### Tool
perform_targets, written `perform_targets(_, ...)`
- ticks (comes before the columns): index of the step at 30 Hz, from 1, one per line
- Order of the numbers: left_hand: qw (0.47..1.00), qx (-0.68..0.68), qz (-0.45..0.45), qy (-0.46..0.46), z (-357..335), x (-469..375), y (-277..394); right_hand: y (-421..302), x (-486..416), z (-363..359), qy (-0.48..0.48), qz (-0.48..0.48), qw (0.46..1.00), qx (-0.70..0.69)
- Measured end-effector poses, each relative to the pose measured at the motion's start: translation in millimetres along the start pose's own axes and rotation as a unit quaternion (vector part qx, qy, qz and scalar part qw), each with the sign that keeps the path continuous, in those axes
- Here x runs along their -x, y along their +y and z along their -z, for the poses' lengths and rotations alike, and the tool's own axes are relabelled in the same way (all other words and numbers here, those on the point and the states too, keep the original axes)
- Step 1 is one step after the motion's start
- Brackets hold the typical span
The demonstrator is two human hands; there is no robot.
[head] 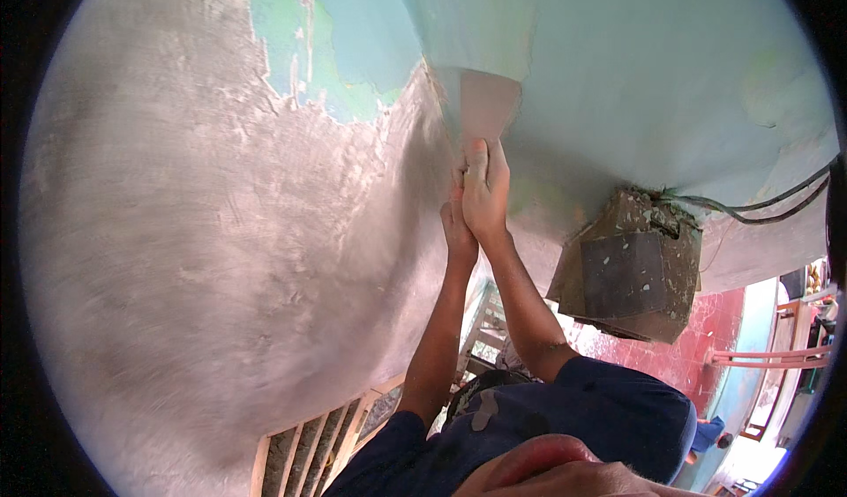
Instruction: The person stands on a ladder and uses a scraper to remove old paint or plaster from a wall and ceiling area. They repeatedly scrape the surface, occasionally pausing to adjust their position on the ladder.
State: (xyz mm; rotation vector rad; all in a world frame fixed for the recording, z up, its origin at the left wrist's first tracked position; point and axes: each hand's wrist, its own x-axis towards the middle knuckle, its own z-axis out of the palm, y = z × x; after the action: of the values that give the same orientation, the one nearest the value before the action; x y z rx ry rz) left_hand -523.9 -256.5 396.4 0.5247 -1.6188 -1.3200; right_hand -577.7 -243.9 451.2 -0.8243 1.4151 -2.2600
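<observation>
A wide scraper (490, 100) lies with its flat blade against the blue-green painted wall (628, 87), just right of a corner. My right hand (488, 199) grips it near the base of the blade, the thumb pointing up towards the metal. My left hand (460, 226) is closed just below and beside it, against the right hand, apparently on the handle, which the hands hide. Left of the corner, bare grey plaster (231, 265) meets a ragged edge of green and blue paint (351, 47).
A worn, paint-spotted box (622, 275) juts from the wall at right, with dark cables (761, 214) beside it. Wooden slats (304, 454) stand at lower left, a ladder-like wooden frame (482, 331) behind my arms. A person in blue (708, 433) is far off at lower right.
</observation>
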Motion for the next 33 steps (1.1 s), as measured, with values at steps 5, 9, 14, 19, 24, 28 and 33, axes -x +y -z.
perform_targets(5,1.000,0.009,-0.017,0.004,0,-7,-1,8,-1,-3,0.002,0.020,1.000,-0.025)
perform_targets(9,0.998,-0.039,-0.050,0.014,-15,-9,-2,12,-13,14,0.011,0.074,0.996,0.044)
perform_targets(14,0.999,0.035,-0.010,-0.005,-23,-32,11,-49,-41,1,0.000,0.092,0.992,0.091)
perform_targets(19,0.999,0.049,0.001,0.019,-32,-50,93,-103,-56,-15,0.016,0.095,0.993,0.073)
perform_targets(24,0.996,0.072,0.037,-0.030,-24,-78,128,-123,-82,-32,0.033,0.189,0.978,0.086)
perform_targets(28,0.994,0.056,-0.087,0.022,-37,-103,161,-171,-95,-50,0.012,0.219,0.975,0.048)
perform_targets(33,0.998,0.049,-0.024,-0.029,-39,-96,150,-161,-102,-35,-0.003,0.311,0.935,0.172)
